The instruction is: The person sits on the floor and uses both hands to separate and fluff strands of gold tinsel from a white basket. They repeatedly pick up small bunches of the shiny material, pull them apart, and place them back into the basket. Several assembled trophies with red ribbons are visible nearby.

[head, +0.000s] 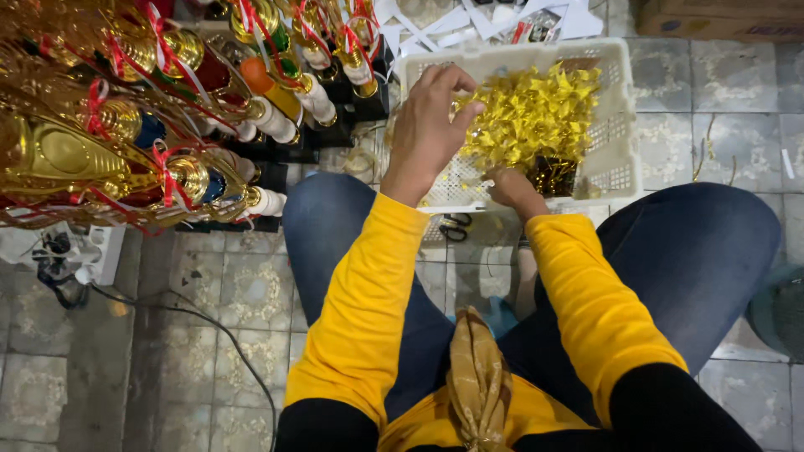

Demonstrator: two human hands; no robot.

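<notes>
The left hand (pixel 429 125) pinches a gold foil piece (pixel 479 107) above the white basket (pixel 624 125); the right hand (pixel 512 189), nearly closed, digs in the pile (pixel 536 117). Thin foil can tear if pulled hard

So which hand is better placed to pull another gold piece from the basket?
Probably the right hand: it sits low inside the white plastic basket, against the pile of shiny gold foil pieces. The left hand hovers higher, fingers at the pile's edge.
</notes>
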